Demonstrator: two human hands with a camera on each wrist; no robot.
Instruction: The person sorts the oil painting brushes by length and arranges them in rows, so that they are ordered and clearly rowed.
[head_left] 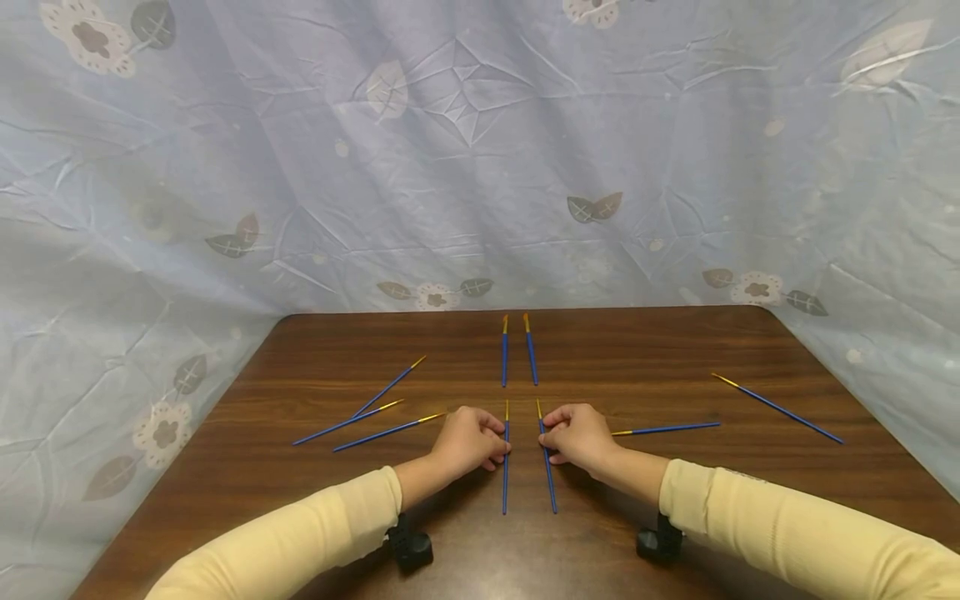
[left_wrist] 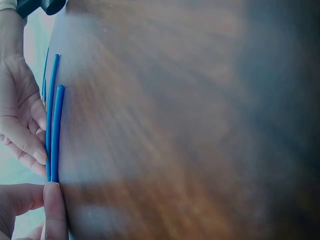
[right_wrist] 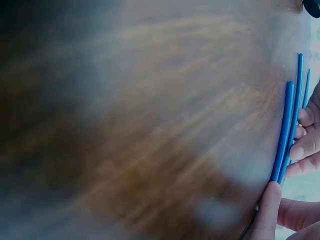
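Near the middle of the table, my left hand point(head_left: 468, 437) pinches a thin blue paintbrush point(head_left: 506, 483) between thumb and fingers. A second blue paintbrush point(head_left: 551, 487) is pinched the same way by my right hand point(head_left: 583, 435). Both brushes lie low along the tabletop, yellow bristle ends pointing away from me, with a narrow gap between them that widens slightly toward me. The left wrist view has the blue handle point(left_wrist: 58, 115) rising from my left fingertips. From the right wrist, the other handle point(right_wrist: 286, 117) extends past my right fingertips.
Two paintbrushes, one on the left point(head_left: 505, 358) and one on the right point(head_left: 532, 358), lie farther back on the brown table point(head_left: 637, 350). Three more are on the left, two of them meeting point(head_left: 386, 390) point(head_left: 330, 432). Two brushes point(head_left: 675, 429) point(head_left: 787, 411) lie on the right. A patterned curtain point(head_left: 525, 167) hangs behind.
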